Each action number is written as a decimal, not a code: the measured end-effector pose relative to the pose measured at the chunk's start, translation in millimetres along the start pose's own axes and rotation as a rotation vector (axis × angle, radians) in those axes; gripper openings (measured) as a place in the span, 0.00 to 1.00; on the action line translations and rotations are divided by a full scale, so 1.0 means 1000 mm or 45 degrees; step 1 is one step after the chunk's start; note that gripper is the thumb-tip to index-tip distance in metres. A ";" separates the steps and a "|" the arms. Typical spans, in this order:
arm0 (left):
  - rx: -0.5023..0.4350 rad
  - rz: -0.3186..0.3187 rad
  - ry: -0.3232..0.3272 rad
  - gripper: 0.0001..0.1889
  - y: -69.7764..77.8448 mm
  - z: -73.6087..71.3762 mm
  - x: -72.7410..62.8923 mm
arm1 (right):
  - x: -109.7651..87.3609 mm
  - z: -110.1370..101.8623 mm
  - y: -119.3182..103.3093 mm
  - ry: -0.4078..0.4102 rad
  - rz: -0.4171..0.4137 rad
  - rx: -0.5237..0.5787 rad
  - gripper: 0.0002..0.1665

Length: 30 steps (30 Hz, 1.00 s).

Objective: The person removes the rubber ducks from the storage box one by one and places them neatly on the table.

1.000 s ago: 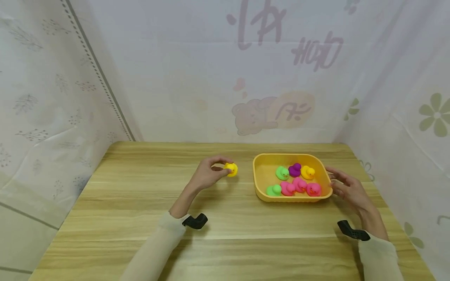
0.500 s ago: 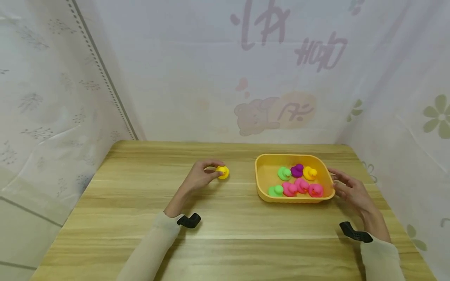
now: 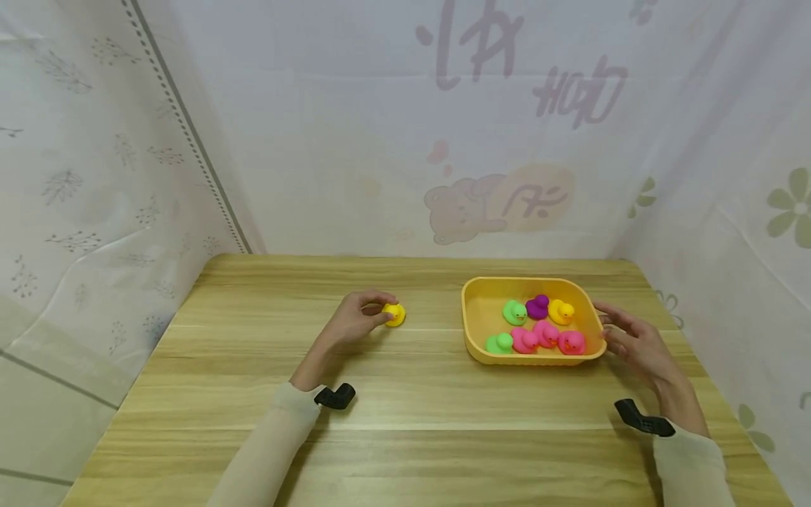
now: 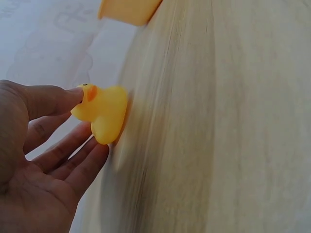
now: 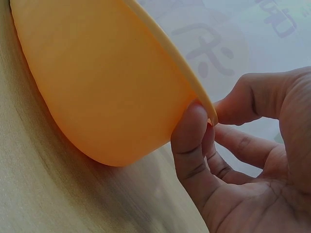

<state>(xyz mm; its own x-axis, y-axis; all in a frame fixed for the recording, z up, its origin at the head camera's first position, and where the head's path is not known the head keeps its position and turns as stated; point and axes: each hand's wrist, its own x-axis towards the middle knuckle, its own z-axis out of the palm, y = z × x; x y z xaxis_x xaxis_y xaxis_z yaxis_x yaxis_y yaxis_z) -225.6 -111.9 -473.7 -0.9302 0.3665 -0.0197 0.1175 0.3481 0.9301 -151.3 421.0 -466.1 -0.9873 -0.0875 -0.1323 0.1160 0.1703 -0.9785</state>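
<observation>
My left hand [image 3: 355,318] pinches a yellow rubber duck [image 3: 395,315], its base right at the wooden tabletop. In the left wrist view, the thumb lies against the head of the duck [image 4: 109,111], and the other fingers reach behind and below it. My right hand [image 3: 640,348] grips the right end of an orange-yellow plastic tub [image 3: 472,331]. Close up in the right wrist view, thumb and fingers meet at the rim of the tub [image 5: 112,87]. Inside sit two green ducks [image 3: 515,313], a purple duck [image 3: 538,307], another yellow duck [image 3: 561,312] and three pink ducks [image 3: 524,340].
The wooden table [image 3: 431,451] ends at a printed cloth [image 3: 355,141] along the back. More patterned cloth [image 3: 747,282] hangs at the right side, and another stands at the left. Black wrist mounts [image 3: 334,396] sit on both cuffs.
My left hand has moved left and slightly down with the yellow duck, away from the tub, bringing it to the tabletop. The right hand stays at the tub's right end.
</observation>
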 end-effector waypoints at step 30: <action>-0.006 0.094 0.021 0.27 0.024 -0.003 -0.002 | -0.001 0.001 0.001 -0.016 -0.034 0.046 0.34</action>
<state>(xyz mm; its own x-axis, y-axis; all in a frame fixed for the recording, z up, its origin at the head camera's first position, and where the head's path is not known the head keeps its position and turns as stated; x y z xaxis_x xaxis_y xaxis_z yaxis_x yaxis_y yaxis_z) -222.1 -106.9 -450.6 -0.9248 0.3765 0.0552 0.1844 0.3164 0.9305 -150.5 420.3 -466.8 -0.9887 -0.1039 -0.1079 0.0939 0.1318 -0.9868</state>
